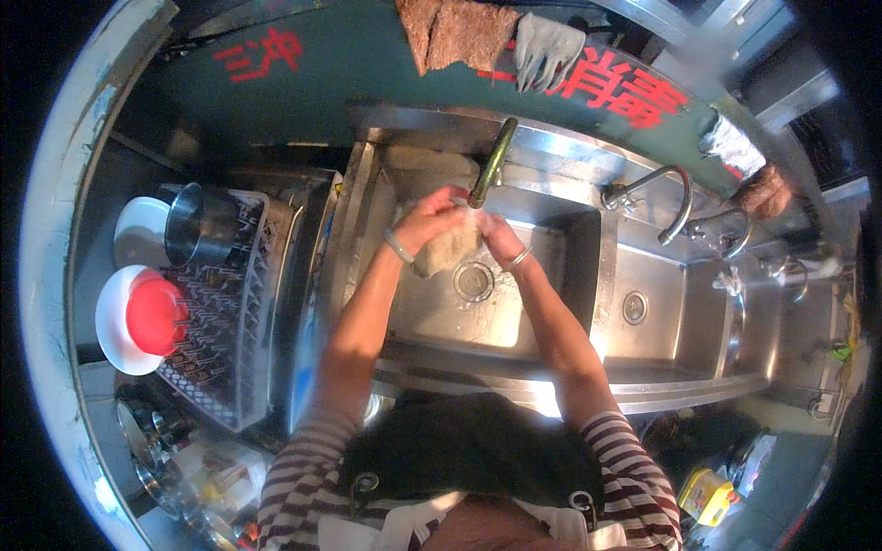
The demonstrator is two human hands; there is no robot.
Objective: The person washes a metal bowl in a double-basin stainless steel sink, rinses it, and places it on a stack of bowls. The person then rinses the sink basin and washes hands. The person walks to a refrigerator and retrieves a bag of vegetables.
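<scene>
Both of my hands are over the left basin of a stainless steel sink (420, 330), right below the end of a green-sleeved faucet (497, 162). A wet tan cloth (451, 249) hangs bunched between them. My left hand (435, 222), with a pale bangle at the wrist, grips the cloth from the left and top. On the other side my right hand (501, 238), wearing a silver bangle, pinches its upper right edge; some fingertips are hidden. The round drain (474, 281) shows under the cloth, and the basin floor is wet.
To the right is a second basin with a drain (634, 307) and a curved chrome faucet (679, 200). A plastic rack (255, 358) at left bears a red bowl (155, 313) and a dark pot (200, 224). Brown cloths (462, 34) and a grey glove (548, 48) hang behind the sink.
</scene>
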